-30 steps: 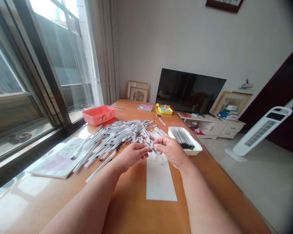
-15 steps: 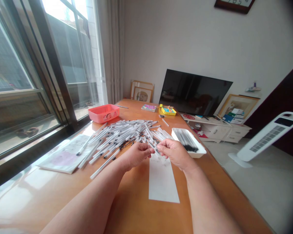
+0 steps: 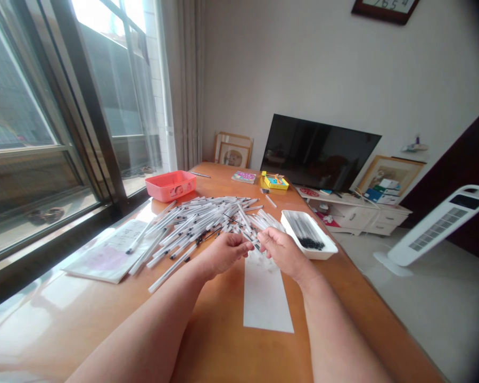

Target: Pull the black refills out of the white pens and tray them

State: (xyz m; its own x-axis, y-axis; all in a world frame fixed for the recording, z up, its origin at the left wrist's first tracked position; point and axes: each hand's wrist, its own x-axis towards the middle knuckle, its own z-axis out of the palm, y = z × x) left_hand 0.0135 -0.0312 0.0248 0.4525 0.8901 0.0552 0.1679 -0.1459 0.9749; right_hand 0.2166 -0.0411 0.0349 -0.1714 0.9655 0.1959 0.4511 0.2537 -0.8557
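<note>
My left hand and my right hand meet close together above the far end of a white paper strip. Fingers and thumb are pinched on each hand, and what lies between them is too small and hidden to name. Just beyond them spreads a heap of clear pen barrels with black ends, lying in many directions. Small clear bits rest on the paper under my right hand. Right of that hand stands a white tray with a row of clear, black-ended pens in it.
A pink plastic basket stands behind the heap at left. A booklet lies under some barrels by the window. Farther back are a small book and a yellow box. The table's right edge runs past the tray.
My fingers have shifted very slightly, with the right-hand fingers curled in a little more. The heap, tray and paper look unmoved; the whole view has drifted slightly.
</note>
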